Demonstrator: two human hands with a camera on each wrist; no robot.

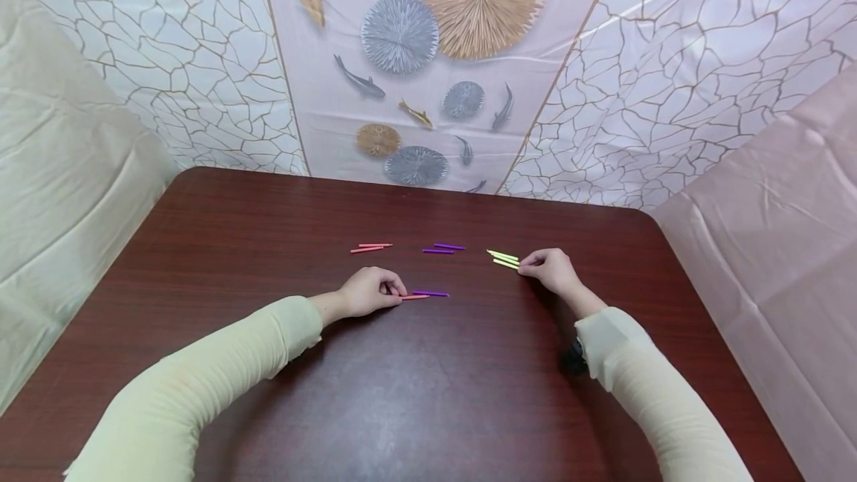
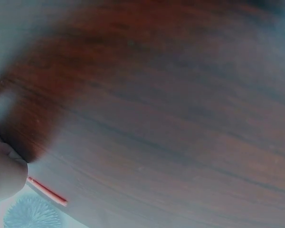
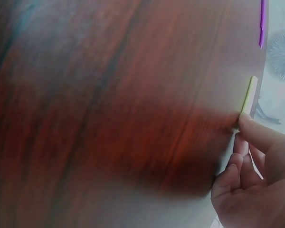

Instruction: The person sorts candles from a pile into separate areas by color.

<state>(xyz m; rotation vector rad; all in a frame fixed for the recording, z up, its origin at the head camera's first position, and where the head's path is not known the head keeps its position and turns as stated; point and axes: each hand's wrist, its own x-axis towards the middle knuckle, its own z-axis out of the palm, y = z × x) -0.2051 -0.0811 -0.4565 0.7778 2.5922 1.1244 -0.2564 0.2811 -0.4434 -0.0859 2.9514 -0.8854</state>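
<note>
Over the middle of the table, my left hand pinches the left end of a thin coral-red stick. A purple stick lies close along its far side. To the right, the thumb and fingers of my right hand pinch the right end of a thin yellow stick. More yellow sticks lie just beyond it. The right wrist view shows the held stick poking out past the thumb. In the left wrist view only part of the hand appears, with a red stick beyond it.
Two coral-red sticks lie farther back on the left. Two purple sticks lie between them and the yellow ones. The dark wooden table has rounded far corners and meets a patterned cloth backdrop. Plain cloths hang at both sides.
</note>
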